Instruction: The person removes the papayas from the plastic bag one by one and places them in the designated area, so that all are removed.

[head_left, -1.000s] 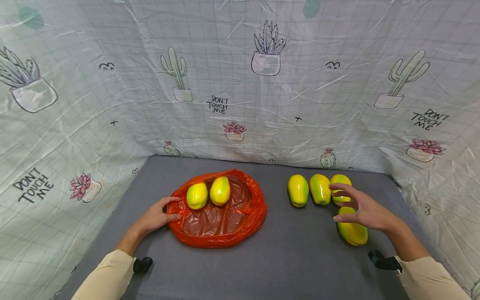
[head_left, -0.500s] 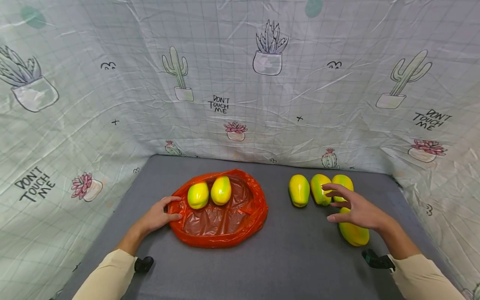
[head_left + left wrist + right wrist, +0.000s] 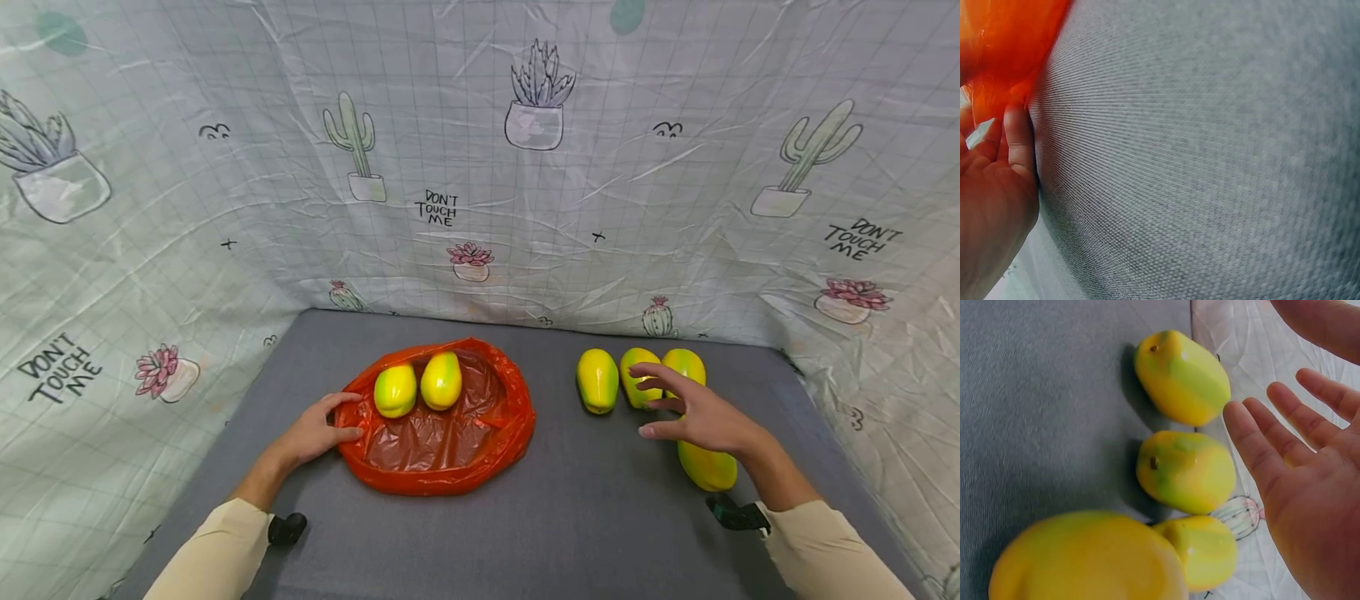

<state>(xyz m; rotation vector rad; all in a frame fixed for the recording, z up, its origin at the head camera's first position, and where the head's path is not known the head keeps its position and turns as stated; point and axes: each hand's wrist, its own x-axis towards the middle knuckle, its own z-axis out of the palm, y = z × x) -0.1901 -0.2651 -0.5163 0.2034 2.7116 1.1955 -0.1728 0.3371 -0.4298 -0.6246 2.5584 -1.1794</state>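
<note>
When viewed from above, in descending size: patterned cloth (image 3: 465,83) behind a grey table (image 3: 570,533); on the table, at left, red bag (image 3: 427,482), mouth upward. Judged light, limp and slippery; best held by the thick, bunched rim, not the thinner floor, probably easier to tear. Gripping the left rim: left hand (image 3: 311,429), with thumb and forefinger parted and curved over the edge; other fingertips partly hidden by film. Over the near fruit (image 3: 707,467) at right: right hand (image 3: 708,421), with fingers spread, holding nothing. Beyond, row of three (image 3: 597,381); inside the bag, far left part, pair (image 3: 395,392). Judged firm, smooth and apt to roll, of uncertain weight; best grasped across the middle, thumb opposite fingers. Smallest: dark stem marks (image 3: 1154,463), too slight for a hold.
</note>
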